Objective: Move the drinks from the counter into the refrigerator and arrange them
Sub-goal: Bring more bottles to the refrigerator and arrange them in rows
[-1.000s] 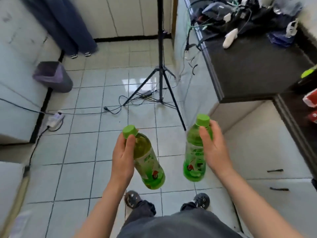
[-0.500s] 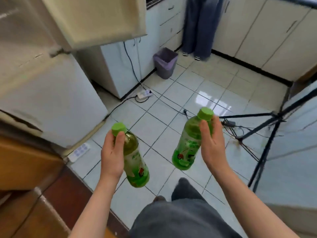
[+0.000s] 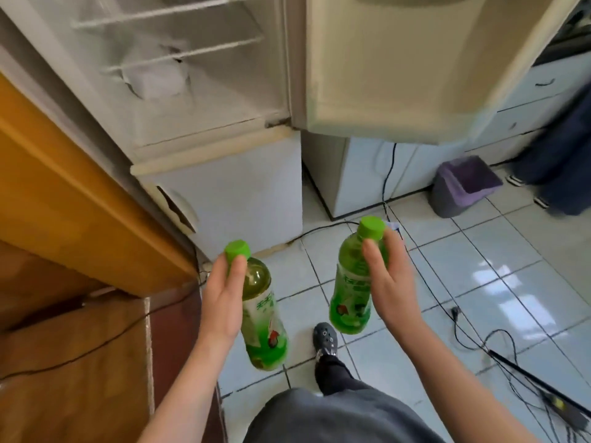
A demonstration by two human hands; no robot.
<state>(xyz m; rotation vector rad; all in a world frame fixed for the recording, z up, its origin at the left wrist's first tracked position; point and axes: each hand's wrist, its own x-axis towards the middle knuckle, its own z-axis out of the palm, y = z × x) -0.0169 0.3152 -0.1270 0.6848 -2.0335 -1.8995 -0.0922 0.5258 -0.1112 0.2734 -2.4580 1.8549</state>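
A white-tiled kitchen floor; an open white refrigerator stands ahead of both grips; two green-capped plastic tea bottles: left bottle clasped by the left grip, right bottle by the right grip.

Left hand grips a green-capped bottle, tilted, cap toward the fridge. Right hand grips a second green bottle, near upright. Refrigerator far left, its door swung open, wire shelves visible. Purple bin far right on tiled floor.
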